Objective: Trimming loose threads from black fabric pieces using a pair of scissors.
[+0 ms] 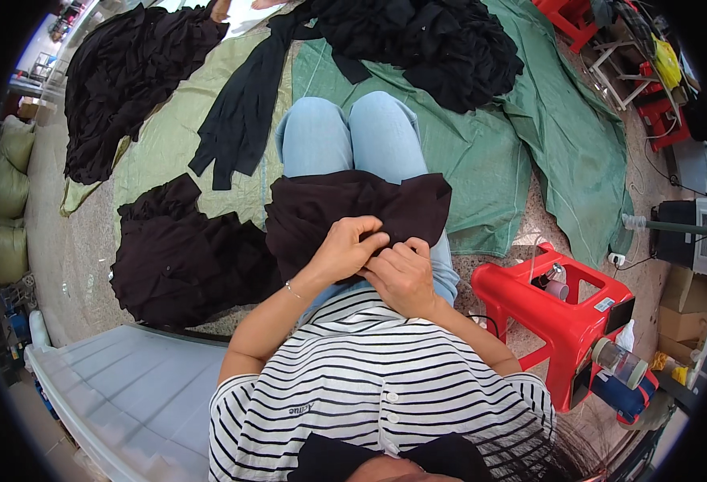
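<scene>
A dark brown-black garment (313, 213) lies bunched across my lap, over light blue jeans. My left hand (349, 245) is closed on its cloth, thumb and forefinger pinched together. Right beside it, almost touching, my right hand (403, 277) has its fingers curled into the same fabric. Whatever small part the fingertips hold is hidden between them. On the floor to my left rests a heap of similar dark garments (189, 257), its right edge close to the cloth on my lap.
Large piles of black clothing (442, 48) and more dark clothes (128, 88) lie ahead on green sheeting (466, 169). A red plastic stool (522, 297) stands close on my right, with a clear bottle (620, 361) beside it. A whitish plastic bin (128, 394) sits at my left.
</scene>
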Demonstrator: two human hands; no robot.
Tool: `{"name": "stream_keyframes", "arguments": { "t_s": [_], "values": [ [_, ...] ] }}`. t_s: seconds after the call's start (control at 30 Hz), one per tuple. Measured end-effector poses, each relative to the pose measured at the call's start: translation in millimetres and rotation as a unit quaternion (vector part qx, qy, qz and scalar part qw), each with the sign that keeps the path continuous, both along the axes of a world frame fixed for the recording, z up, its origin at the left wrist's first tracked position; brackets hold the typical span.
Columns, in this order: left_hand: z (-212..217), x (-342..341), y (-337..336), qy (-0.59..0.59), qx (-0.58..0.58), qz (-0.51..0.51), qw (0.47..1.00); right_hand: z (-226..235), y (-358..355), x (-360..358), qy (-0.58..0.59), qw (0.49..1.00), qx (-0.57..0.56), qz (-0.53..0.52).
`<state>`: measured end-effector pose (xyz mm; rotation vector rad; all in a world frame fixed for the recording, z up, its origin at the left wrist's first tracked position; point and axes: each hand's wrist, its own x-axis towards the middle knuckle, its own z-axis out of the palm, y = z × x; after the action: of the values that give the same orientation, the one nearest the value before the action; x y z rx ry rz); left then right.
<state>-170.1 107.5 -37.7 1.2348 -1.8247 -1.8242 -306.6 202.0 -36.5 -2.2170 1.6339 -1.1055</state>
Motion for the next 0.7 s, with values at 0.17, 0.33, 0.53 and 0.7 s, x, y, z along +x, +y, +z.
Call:
{"name": "stream_keyframes", "arguments": {
  "t_s": [0.17,0.33,0.53,0.7],
  "values": [
    [0.8,-20.0,13.0,0.268,0.205,0.28,0.899,3.4,-1.9,-12.9,-0.092,0.991,0.064,-0.068],
    [-8.3,1.0,14.9,0.193,0.239,0.144,0.941,-1.1,1.2,-29.7,-0.116,0.986,0.116,-0.039],
    [-6.6,4.6,14.4,0.218,0.182,0.22,0.933,-6.4,4.2,-26.2,-0.133,0.975,0.17,0.058],
    [-16.0,-0.4,17.0,0.172,0.058,0.25,0.951,0.5,5.6,-25.8,-0.222,0.965,0.143,-0.002]
  ]
}}
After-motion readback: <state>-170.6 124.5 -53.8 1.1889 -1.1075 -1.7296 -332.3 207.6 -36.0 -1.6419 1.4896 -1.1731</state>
